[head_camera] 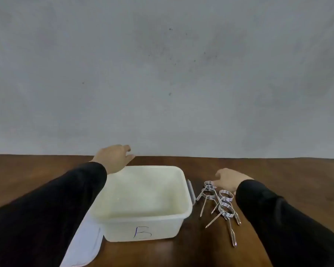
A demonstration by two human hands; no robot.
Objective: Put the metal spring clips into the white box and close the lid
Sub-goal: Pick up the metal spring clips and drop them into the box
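Observation:
An open white box (147, 226) marked with a blue "B" stands on the brown table, and nothing shows inside it. Its white lid (83, 245) lies flat at the box's left, partly under my left sleeve. Several metal spring clips (223, 205) lie in a loose pile just right of the box. My left hand (115, 158) hovers over the box's far left corner, fingers spread and holding nothing. My right hand (228, 180) rests at the far end of the pile, fingertips touching the farthest clip; whether it grips the clip I cannot tell.
A grey latch (190, 191) sticks out on the box's right side, close to the clips. The brown wooden table (278, 170) ends at a plain grey wall (162, 74) just behind the box.

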